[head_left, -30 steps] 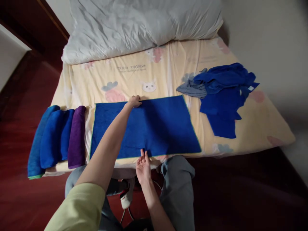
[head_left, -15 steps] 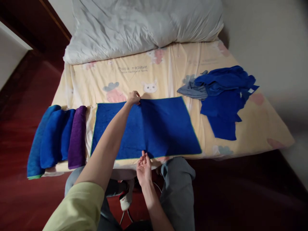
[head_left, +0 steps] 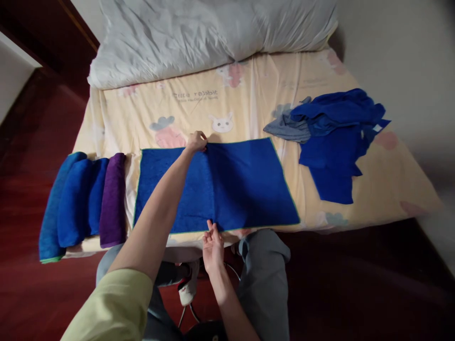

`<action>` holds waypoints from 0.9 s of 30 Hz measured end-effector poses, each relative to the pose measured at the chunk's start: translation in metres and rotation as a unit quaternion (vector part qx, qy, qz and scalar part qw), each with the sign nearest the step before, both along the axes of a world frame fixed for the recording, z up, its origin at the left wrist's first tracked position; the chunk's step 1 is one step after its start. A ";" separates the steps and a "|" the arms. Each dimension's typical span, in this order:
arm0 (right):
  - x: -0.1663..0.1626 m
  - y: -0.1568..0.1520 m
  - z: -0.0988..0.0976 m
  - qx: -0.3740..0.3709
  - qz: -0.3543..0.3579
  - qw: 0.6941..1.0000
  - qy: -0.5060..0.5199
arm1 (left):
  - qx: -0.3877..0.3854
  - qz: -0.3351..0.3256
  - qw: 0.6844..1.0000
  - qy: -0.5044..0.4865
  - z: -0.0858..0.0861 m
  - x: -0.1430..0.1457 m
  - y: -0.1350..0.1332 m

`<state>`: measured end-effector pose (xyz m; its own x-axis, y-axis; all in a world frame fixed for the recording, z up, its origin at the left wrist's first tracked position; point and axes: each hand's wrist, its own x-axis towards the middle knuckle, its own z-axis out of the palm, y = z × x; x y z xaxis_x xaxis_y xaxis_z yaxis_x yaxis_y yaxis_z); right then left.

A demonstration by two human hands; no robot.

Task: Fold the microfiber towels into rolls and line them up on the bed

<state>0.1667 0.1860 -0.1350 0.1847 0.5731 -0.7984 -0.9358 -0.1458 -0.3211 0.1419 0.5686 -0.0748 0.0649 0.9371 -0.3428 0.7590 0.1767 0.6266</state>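
A blue towel (head_left: 245, 184) with a thin green edge lies spread crosswise along the front of the bed. My left hand (head_left: 196, 141) reaches over it and pinches the middle of its far edge. At the near edge, palm turned up, my right hand (head_left: 213, 246) has its fingertips closed on the towel's middle. A raised crease runs between the two hands, with shadow on its right side. To the left lie rolled towels: a purple one (head_left: 113, 201), blue ones (head_left: 75, 201) and a teal-blue one (head_left: 53, 213) with a green end.
A heap of loose blue cloths (head_left: 334, 142) with a grey cloth (head_left: 287, 128) lies on the right of the bed. Across the back stretches a grey-white quilt (head_left: 213, 35). The printed bed sheet (head_left: 192, 111) ends just before my knees (head_left: 265, 255).
Both hands keep their places on the towel, and the crease between them looks slightly sharper. The view has shifted a little.
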 end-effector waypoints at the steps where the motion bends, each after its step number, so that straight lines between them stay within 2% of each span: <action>1: 0.000 0.000 0.000 -0.003 -0.002 1.000 0.003 | 0.003 0.006 1.000 -0.002 0.001 0.000 -0.001; 6: 0.001 0.000 0.001 0.005 0.011 1.000 -0.010 | -0.026 -0.018 0.999 -0.013 0.003 -0.003 -0.007; 10: 0.005 0.000 0.004 0.004 0.023 1.000 -0.011 | 0.000 -0.018 1.000 -0.016 0.008 -0.006 -0.008; 13: 0.010 -0.003 0.011 0.013 0.028 0.999 -0.029 | 0.023 0.004 0.999 -0.047 0.019 -0.007 -0.011; 15: 0.015 -0.006 0.021 0.029 0.040 0.997 -0.052 | 0.035 0.016 0.997 -0.068 0.034 -0.008 -0.016; 17: 0.020 -0.010 0.035 0.046 0.064 0.994 -0.078 | 0.047 0.029 0.995 -0.086 0.055 -0.013 -0.022; 20: 0.030 -0.015 0.062 0.073 0.101 0.984 -0.127 | 0.072 0.044 0.989 -0.122 0.098 -0.023 -0.033; 24: 0.053 -0.023 0.102 0.118 0.130 0.963 -0.206 | 0.116 0.078 0.972 -0.187 0.170 -0.041 -0.053; 27: 0.083 -0.024 0.133 0.175 0.167 0.927 -0.286 | 0.148 0.071 0.956 -0.243 0.223 -0.059 -0.077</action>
<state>0.2498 0.1617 -0.0023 0.2864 0.8800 -0.3789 -0.5185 -0.1902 -0.8337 0.0830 0.4916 0.1481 0.0138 0.9996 -0.0239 0.3463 0.0176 0.9379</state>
